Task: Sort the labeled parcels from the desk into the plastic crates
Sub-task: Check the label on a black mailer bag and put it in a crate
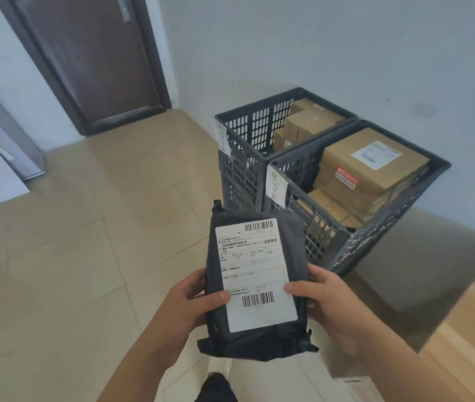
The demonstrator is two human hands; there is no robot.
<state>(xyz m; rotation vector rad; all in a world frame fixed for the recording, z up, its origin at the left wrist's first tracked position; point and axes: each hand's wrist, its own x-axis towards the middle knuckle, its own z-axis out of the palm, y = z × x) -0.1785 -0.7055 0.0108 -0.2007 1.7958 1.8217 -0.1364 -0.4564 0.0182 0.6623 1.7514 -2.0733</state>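
Both hands, left hand [188, 303] and right hand [327, 300], grip black parcel [259, 340]; thumbs on label.

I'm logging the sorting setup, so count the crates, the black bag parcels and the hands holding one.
Plastic crates: 2, far crate and near crate
Black bag parcels: 1
Hands on it: 2, left hand and right hand
Total: 5

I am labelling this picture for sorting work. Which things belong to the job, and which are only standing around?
Job:
black parcel, held by left hand and right hand
near crate
far crate
brown boxes in the crates
wooden desk

Not the job:
brown door
tiled floor
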